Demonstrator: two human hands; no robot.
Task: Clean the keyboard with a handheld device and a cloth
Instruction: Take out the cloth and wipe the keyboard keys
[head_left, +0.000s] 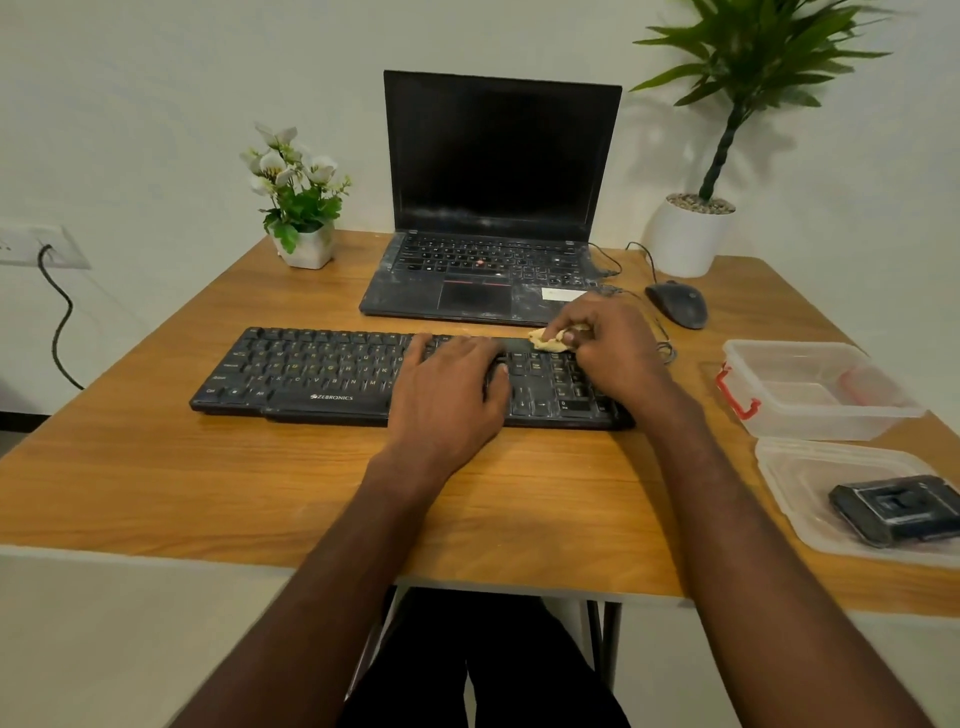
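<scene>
Wiping: keyboard (322, 371) top edge
Right hand (613, 345): fingers pinched shut on cloth (548, 340)
Left hand (449, 392): flat, open, pressing keys

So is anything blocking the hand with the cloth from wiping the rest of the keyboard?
Only the person's other hand. The left hand lies flat on the keyboard, just left of the right hand holding the cloth at the top right edge. The keys further left are uncovered.
</scene>
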